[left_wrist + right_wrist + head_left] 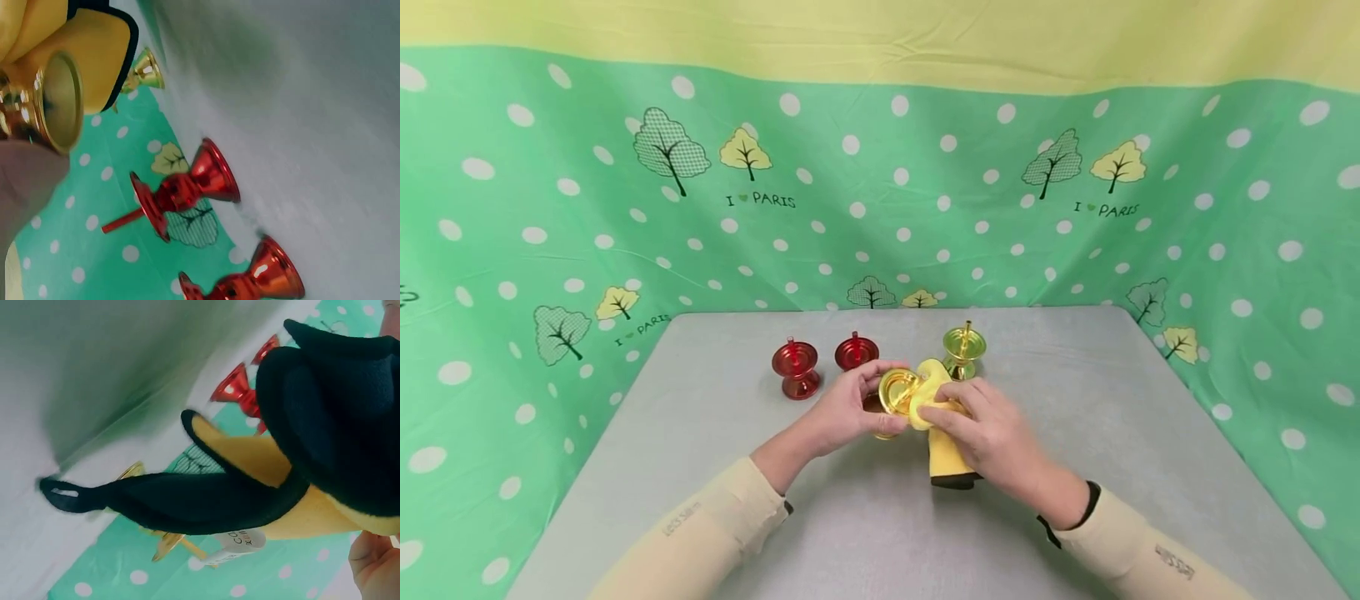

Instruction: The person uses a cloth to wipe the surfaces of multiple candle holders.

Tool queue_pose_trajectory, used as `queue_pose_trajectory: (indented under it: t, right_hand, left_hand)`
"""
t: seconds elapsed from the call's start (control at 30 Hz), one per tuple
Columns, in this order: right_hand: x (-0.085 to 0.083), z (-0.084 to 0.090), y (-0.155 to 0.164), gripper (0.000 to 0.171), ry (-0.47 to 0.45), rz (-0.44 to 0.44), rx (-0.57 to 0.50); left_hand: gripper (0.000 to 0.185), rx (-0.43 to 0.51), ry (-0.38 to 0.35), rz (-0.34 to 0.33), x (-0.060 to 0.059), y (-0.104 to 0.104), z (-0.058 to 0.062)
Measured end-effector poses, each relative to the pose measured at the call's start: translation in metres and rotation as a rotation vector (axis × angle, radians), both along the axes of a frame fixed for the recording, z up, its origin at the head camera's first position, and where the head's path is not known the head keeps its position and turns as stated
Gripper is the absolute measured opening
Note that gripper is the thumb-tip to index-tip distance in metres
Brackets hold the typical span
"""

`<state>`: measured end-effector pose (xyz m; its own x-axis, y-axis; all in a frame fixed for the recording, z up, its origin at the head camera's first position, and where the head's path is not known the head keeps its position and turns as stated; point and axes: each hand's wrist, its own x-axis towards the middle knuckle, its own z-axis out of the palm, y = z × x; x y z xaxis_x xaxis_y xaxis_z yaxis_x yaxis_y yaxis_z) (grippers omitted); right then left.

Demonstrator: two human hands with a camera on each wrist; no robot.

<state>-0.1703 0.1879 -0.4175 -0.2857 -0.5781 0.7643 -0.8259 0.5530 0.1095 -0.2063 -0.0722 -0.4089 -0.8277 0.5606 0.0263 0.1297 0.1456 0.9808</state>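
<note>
My left hand (850, 408) grips a gold candle holder (897, 392) tipped on its side above the grey table (715, 500). My right hand (988, 433) presses a yellow cloth with a black underside (943, 454) against the holder's dish. In the left wrist view the gold candle holder (53, 109) sits against the yellow cloth (100, 56). The right wrist view is mostly filled by the cloth (300, 462), folded and hanging.
Two red candle holders (795, 369) (856, 351) stand upright behind my left hand. A second gold candle holder (963, 351) stands behind my right hand. A green spotted curtain (550, 208) surrounds the table on three sides.
</note>
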Motion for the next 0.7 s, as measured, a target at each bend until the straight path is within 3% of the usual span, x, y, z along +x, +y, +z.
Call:
queue_pose_trajectory:
  t: [0.2, 0.47, 0.7]
  right_hand:
    - [-0.008, 0.001, 0.004, 0.031, -0.013, -0.017, 0.020]
    - [-0.007, 0.003, 0.008, 0.029, -0.005, 0.085, 0.035]
    - [-0.014, 0.004, 0.010, 0.029, 0.017, 0.129, 0.044]
  left_hand:
    - [0.078, 0.006, -0.052, -0.189, 0.000, -0.008, 0.000]
    - [0.077, 0.025, -0.129, -0.228, -0.002, -0.010, 0.001]
    - [0.076, -0.026, -0.153, -0.374, -0.006, -0.012, 0.001]
